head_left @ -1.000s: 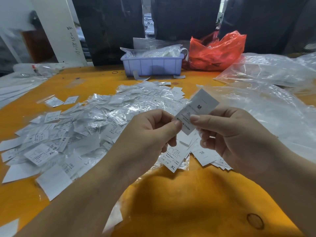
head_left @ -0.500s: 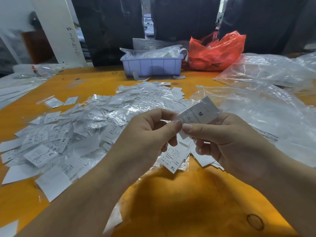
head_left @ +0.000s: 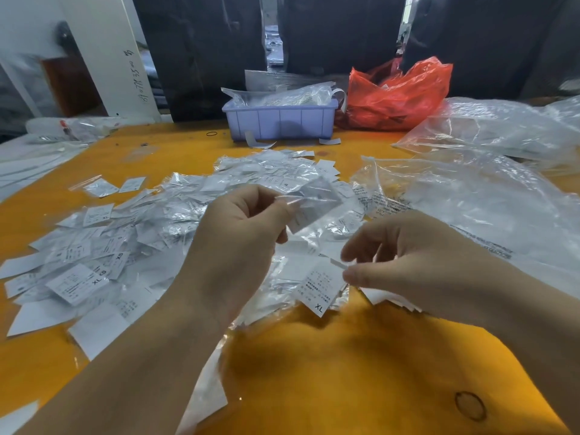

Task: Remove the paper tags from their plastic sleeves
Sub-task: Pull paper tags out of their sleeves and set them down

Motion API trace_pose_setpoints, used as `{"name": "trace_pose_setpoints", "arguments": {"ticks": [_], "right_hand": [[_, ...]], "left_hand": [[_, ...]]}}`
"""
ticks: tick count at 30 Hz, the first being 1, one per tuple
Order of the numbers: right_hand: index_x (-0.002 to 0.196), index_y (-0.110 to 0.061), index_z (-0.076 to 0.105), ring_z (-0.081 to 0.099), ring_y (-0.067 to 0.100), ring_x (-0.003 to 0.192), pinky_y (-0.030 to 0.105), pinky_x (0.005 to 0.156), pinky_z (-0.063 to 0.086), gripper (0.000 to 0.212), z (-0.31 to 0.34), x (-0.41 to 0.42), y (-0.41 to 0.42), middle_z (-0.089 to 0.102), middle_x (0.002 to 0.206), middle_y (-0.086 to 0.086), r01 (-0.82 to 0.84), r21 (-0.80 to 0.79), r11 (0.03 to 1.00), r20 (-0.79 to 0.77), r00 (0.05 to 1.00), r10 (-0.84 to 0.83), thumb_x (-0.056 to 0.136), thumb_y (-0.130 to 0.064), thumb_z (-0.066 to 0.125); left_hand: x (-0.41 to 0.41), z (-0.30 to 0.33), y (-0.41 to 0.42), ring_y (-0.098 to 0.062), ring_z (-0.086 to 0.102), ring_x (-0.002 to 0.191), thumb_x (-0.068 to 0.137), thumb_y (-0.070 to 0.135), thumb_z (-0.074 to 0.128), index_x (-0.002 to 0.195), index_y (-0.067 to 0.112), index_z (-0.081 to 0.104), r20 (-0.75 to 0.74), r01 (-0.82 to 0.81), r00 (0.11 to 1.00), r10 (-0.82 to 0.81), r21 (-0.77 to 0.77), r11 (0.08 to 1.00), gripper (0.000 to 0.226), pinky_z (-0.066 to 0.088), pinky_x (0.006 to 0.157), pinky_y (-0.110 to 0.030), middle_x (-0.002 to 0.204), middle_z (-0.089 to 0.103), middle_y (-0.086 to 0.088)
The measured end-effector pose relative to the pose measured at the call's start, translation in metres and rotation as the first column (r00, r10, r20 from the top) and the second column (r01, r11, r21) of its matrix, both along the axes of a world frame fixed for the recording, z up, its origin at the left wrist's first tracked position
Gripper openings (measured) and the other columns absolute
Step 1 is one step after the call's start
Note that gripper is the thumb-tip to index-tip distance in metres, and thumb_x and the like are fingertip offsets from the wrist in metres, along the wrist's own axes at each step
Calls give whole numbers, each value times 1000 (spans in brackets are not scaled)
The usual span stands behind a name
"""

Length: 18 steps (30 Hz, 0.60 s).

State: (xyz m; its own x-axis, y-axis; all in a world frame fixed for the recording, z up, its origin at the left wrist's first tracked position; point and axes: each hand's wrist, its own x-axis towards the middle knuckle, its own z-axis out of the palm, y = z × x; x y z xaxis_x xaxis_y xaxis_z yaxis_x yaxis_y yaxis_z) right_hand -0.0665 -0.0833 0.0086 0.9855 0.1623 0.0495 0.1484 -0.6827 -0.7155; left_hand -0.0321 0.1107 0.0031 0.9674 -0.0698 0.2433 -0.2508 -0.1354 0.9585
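Observation:
My left hand (head_left: 238, 243) pinches a clear plastic sleeve (head_left: 314, 199) by its edge, above the table; the sleeve is blurred. My right hand (head_left: 414, 265) is lower and to the right, apart from the left, and pinches a thin white paper tag (head_left: 340, 263) seen edge-on between thumb and forefinger. Just below it lies a small heap of bare tags (head_left: 320, 287), the top one marked XL. A wide pile of sleeved tags (head_left: 125, 243) spreads over the orange table (head_left: 345, 372) to the left and behind my hands.
A lavender plastic bin (head_left: 279, 122) with bags in it stands at the back centre, with a red plastic bag (head_left: 398, 95) beside it. Large clear plastic bags (head_left: 477, 199) cover the table's right side. A white board (head_left: 103, 58) leans at the back left.
My hands were together on one sleeved tag marked M. They have now pulled apart: the left went up and left with the sleeve, the right dropped down with the tag.

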Motion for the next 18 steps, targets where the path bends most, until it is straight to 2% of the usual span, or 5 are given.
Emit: {"name": "trace_pose_setpoints", "arguments": {"ticks": [4, 7, 10, 13, 18], "right_hand": [[95, -30, 69, 58, 2, 63, 18, 54, 43, 18, 1, 4, -12, 63, 74, -10, 140, -167, 976, 94, 988, -125, 79, -32, 76], [109, -32, 61, 54, 4, 75, 21, 60, 40, 38, -3, 5, -14, 56, 92, -15, 174, -298, 939, 18, 984, -176, 76, -44, 76], [117, -36, 51, 48, 3, 88, 20, 65, 38, 56, -5, 5, -9, 47, 106, -18, 124, -407, 905, -65, 984, -164, 70, -56, 75], [110, -32, 55, 49, 6, 92, 28, 76, 46, 54, -5, 5, -7, 48, 107, -15, 107, -442, 891, -87, 983, -161, 68, -57, 76], [100, -23, 64, 58, 14, 88, 41, 81, 53, 43, -2, 4, -5, 58, 97, -7, 115, -432, 894, -75, 984, -162, 69, -50, 78]], "left_hand": [[0, -1, 1, 0, 52, 49, 89, 29, 67, 75, 25, 63, 336, -248, 930, 147, 281, 927, 15, 36, 41, -9, 54, 58, 11], [0, -4, 1, -5, 51, 50, 85, 22, 68, 75, 27, 62, 411, -330, 902, 132, 458, 825, 12, 38, 47, -18, 52, 52, 11], [-2, -6, 1, -7, 51, 57, 81, 15, 63, 79, 31, 61, 386, -323, 918, 87, 603, 730, 16, 39, 54, -25, 55, 49, 11], [-6, -6, 0, -9, 50, 58, 81, 16, 59, 81, 31, 63, 298, -252, 953, 52, 686, 683, 16, 35, 53, -24, 59, 46, 10], [-9, -6, -3, -7, 48, 53, 80, 21, 57, 76, 30, 64, 125, -80, 992, -8, 680, 729, 11, 32, 51, -23, 55, 49, 8]]}}
